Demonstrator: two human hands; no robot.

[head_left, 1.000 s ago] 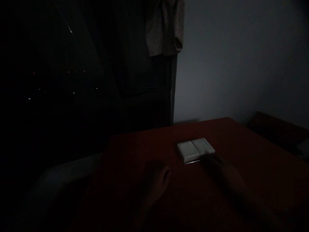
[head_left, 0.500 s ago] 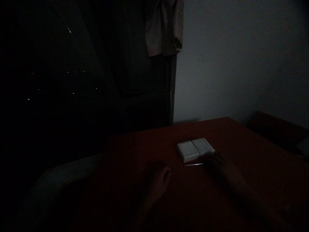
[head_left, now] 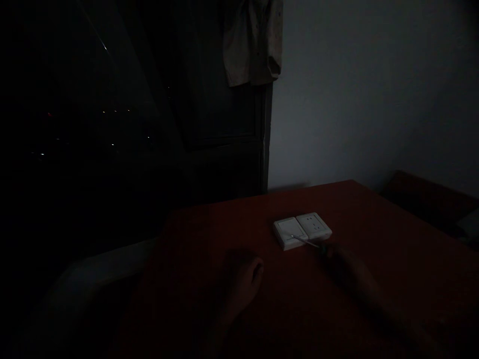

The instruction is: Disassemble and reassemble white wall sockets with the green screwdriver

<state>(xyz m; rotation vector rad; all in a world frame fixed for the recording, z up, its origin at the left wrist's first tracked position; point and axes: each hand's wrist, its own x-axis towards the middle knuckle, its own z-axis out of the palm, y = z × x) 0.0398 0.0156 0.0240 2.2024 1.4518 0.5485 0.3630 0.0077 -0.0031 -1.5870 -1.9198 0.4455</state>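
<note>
Raised off the table, my right hand (head_left: 345,260) is closed round a screwdriver (head_left: 307,242), its handle mostly hidden in the fingers. The thin metal shaft points left, and its tip appears over the front of a white wall switch plate (head_left: 290,228); whether it touches cannot be told. Right beside that plate lies a white wall socket (head_left: 313,224) with several dark slots. Closer to me, my left hand (head_left: 244,281) rests on the table in a loose fist, with nothing visible in it. Deep shadow blurs both hands' outlines.
The reddish-brown table (head_left: 224,224) runs back to a pale wall (head_left: 337,99). A dark window (head_left: 112,124) with small lights stands at the left, and a cloth (head_left: 254,45) hangs near its right side. Another brown surface (head_left: 430,194) shows at far right.
The screwdriver has been lifted from the table by my right hand, and its tip has swung up over the switch plate. My left hand has stayed put.
</note>
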